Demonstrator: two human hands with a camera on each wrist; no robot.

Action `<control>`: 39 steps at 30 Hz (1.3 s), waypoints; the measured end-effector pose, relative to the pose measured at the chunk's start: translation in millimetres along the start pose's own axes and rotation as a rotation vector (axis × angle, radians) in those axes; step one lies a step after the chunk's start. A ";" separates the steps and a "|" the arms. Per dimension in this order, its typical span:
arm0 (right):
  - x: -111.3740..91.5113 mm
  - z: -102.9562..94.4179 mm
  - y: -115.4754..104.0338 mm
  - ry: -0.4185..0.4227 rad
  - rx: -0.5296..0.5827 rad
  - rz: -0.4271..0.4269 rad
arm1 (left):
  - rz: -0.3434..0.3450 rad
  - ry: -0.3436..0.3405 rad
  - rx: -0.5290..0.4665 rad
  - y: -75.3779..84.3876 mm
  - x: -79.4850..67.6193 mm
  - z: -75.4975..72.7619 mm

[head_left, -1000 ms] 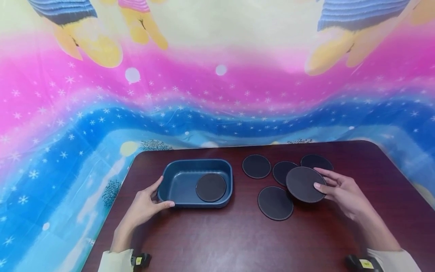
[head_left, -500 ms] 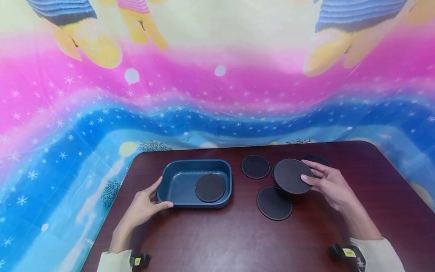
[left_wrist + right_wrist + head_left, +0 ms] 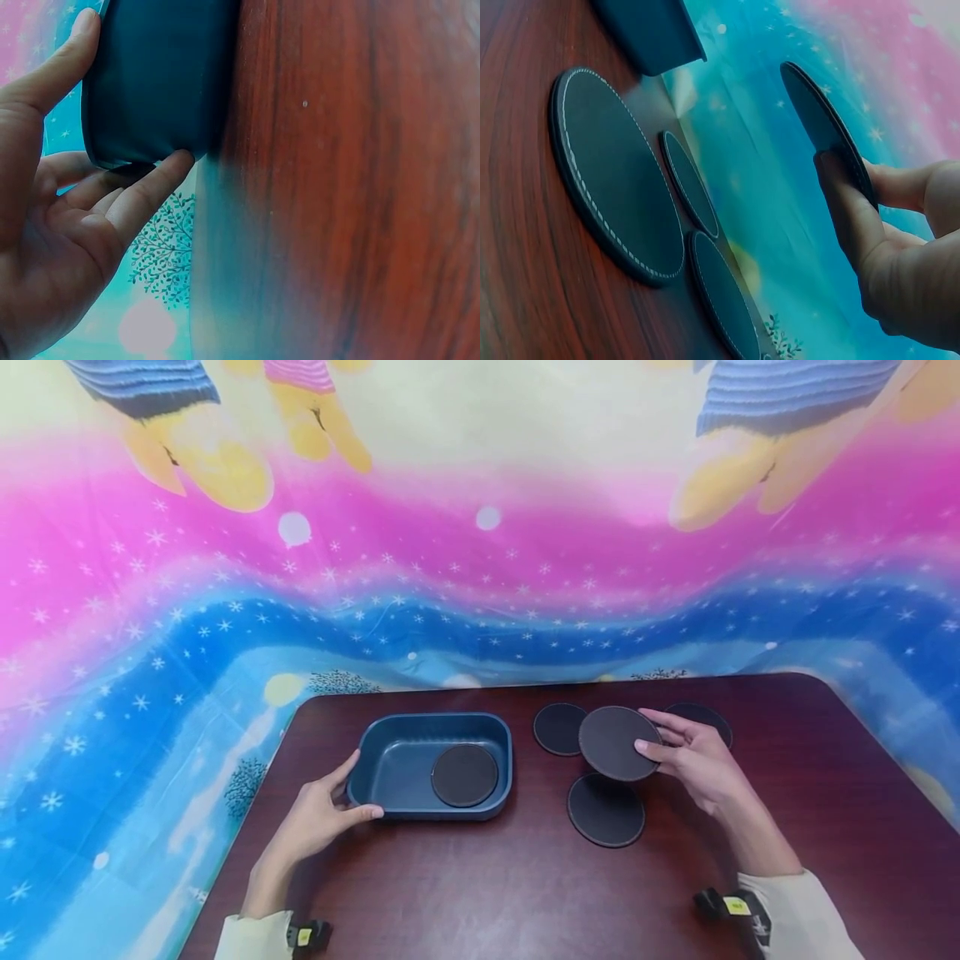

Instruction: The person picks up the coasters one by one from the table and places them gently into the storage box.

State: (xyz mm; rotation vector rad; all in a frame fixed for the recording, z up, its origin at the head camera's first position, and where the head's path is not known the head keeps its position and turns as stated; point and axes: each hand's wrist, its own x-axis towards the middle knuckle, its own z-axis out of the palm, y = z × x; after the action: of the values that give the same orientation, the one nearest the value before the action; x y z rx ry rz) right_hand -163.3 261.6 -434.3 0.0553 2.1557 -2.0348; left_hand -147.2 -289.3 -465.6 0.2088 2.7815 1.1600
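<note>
A dark blue rectangular box [image 3: 397, 772] with rounded corners stands on the table, one round black coaster [image 3: 464, 775] lying flat at its right end. My left hand [image 3: 318, 814] holds the box's left end, thumb at the near rim and fingers at the end wall. My right hand [image 3: 697, 760] pinches a coaster [image 3: 617, 745] by its right edge, above the table and apart from it. In the right wrist view, the raised coaster [image 3: 829, 131] is seen nearly edge-on between thumb and fingers. Under it lie a front coaster [image 3: 606, 814] and a back-left coaster [image 3: 557, 729].
Behind my right hand, another coaster [image 3: 705, 718] is partly covered. The right wrist view shows white stitching along the rim of a near coaster [image 3: 619, 176]. The brown wooden table [image 3: 487, 893] ends at a printed cloth [image 3: 450, 568] behind it.
My right hand has moved left with the coaster, now over the gap between the back-left and front coasters. The left hand and the box have stayed in place.
</note>
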 end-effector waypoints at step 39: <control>5.8 33.3 -4.2 -0.027 -0.005 0.015 | -0.008 -0.004 -0.018 -0.5 2.4 -0.5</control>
State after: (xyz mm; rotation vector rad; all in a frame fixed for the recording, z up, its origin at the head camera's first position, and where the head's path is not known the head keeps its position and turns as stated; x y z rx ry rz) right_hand -166.3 227.7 -432.6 0.0429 2.1386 -2.0102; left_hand -149.6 -289.6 -465.7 0.1977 2.7650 1.1809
